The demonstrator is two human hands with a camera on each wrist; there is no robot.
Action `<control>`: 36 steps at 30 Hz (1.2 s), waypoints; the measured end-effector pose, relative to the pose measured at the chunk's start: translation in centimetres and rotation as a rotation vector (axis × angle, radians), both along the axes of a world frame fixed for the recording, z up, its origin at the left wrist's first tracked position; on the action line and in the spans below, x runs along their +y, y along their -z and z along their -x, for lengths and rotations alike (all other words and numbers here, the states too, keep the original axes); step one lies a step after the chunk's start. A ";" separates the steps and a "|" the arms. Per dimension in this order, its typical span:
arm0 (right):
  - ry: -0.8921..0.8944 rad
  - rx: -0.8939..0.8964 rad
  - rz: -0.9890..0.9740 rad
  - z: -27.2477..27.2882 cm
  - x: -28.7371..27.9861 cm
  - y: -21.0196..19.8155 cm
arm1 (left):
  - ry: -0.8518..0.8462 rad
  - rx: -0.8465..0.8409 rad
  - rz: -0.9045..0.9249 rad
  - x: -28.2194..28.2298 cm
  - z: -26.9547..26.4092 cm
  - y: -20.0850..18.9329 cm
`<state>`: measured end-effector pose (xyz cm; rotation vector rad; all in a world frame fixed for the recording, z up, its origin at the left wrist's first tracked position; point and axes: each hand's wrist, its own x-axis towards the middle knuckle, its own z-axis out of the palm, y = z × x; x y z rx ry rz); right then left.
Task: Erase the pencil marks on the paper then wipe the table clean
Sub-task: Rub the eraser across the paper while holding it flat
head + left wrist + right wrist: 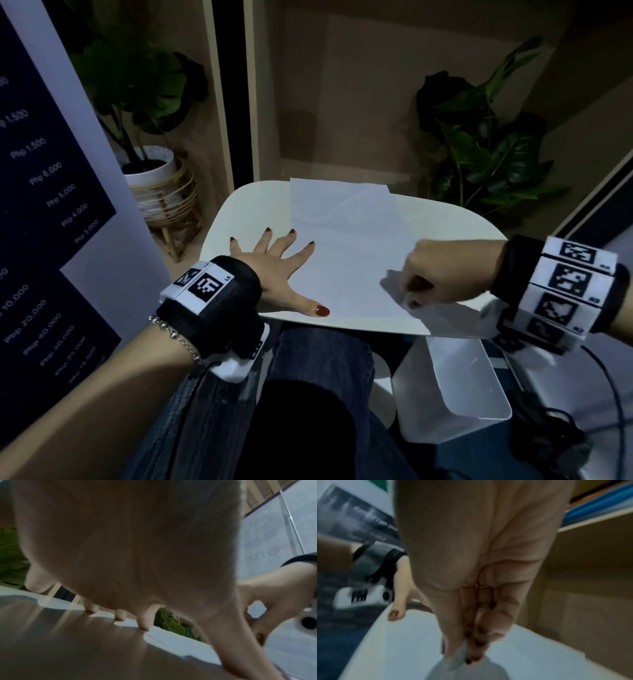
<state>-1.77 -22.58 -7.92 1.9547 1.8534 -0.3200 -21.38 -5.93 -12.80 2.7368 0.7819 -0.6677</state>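
The left hand (274, 270) lies spread flat on the paper's (346, 240) left edge; at its near right corner the right hand (442, 274) pinches a crumpled tissue (397, 284) against the table (246, 212).

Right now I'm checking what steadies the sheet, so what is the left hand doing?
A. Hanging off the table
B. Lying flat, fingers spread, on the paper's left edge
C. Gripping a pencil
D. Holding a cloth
B: the left hand lies flat with fingers spread across the left edge of the paper, while the right hand pinches a small white piece.
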 end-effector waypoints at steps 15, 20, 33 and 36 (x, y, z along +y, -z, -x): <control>0.039 0.223 -0.445 -1.1 1.7 -1.2 | -0.085 -0.277 -0.019 5.3 1.0 -1.9; 0.057 0.351 -0.504 0.3 5.1 -0.3 | 0.000 -0.115 0.063 4.0 0.7 -1.2; 0.032 0.354 -0.500 2.5 14.2 1.6 | -0.011 -0.023 0.007 3.1 0.6 -1.4; 0.002 0.321 -0.462 3.0 14.9 1.9 | 0.005 -0.008 -0.008 2.9 0.7 -1.4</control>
